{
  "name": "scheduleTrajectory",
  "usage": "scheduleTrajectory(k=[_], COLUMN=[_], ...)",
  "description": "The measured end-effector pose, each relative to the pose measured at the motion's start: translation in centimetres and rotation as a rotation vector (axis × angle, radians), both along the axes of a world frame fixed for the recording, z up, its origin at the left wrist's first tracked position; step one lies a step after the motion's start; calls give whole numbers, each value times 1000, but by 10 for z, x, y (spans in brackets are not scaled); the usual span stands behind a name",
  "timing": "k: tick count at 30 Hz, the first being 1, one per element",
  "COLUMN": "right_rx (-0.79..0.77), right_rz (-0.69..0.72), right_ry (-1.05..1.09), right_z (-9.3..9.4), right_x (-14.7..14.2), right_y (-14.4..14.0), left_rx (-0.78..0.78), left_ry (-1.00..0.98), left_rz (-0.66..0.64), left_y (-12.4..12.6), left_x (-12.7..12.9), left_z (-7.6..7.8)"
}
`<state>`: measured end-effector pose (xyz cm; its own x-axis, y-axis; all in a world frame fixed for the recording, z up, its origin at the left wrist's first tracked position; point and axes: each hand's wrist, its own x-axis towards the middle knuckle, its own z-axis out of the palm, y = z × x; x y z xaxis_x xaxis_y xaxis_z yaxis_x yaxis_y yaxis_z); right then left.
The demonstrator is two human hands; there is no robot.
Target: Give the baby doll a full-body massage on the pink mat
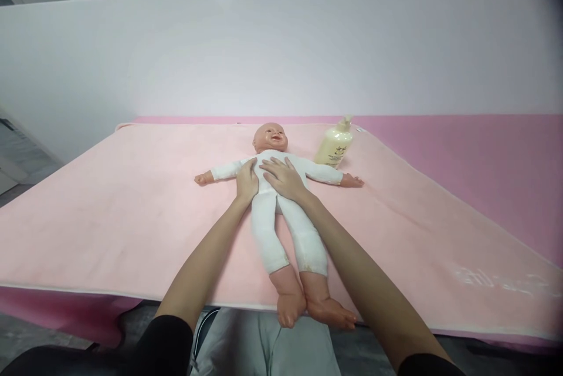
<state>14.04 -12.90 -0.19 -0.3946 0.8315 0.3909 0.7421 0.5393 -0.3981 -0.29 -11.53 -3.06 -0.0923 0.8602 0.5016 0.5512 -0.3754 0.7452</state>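
Observation:
A baby doll [266, 229] with a white cloth body lies on its back, head away from me and feet at the table's front edge. My left hand [247, 181] rests against the left side of its torso, fingers pointing up toward the shoulder and its thumb side hard to see. Across the middle of the chest lies my right hand [284, 178], flat with the fingers spread. Neither hand grips anything. A pale yellow pump bottle [335, 144] stands tilted beside the doll's outstretched arm at the right.
A light pink towel [132, 206] covers most of the table, with a darker pink cover [475, 170] showing at the right and back. Behind it rises a white wall panel [281, 53]. My legs [268, 344] are at the front edge.

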Motion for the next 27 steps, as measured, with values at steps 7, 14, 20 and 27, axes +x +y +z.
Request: scheduleTrajectory(k=[7,14,20,27], right_rx=[-65,-115,-90,-3], right_rz=[-314,-490,-525,-561], right_ry=[-12,272,473,590], right_z=[-2,-12,-16,-10], right_x=[0,19,29,26], right_y=[9,16,18,11], left_rx=[96,310,186,-18], left_ry=[-30,263,473,639], left_rz=[-40,-377,-637,-442], left_y=[-6,-20,-28,-25], left_x=[-2,2,13,18], left_z=[3,9,27,35])
